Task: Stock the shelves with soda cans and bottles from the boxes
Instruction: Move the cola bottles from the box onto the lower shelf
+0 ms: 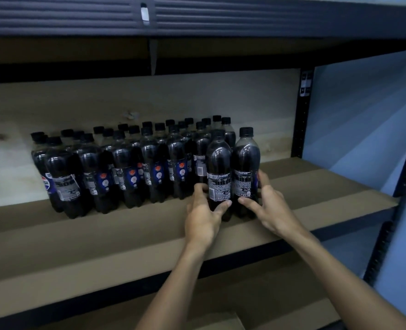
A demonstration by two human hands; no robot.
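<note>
Two dark cola bottles with black caps stand upright side by side on the brown shelf board (316, 186), at the right end of a block of several like bottles (130, 167). My left hand (203, 215) grips the lower part of the left bottle (218, 167), thumb across its front and fingers behind it. My right hand (269, 206) grips the right bottle (246, 163) low down, thumb in front and fingers round its right side. Both bottles appear to rest on the shelf.
The shelf above (197, 17) hangs low over the bottle caps. A black upright post (302, 115) stands at the back right, another (397, 186) at the front right. A pale wooden back panel (197, 98) closes the rear. A cardboard box corner (221, 322) shows below.
</note>
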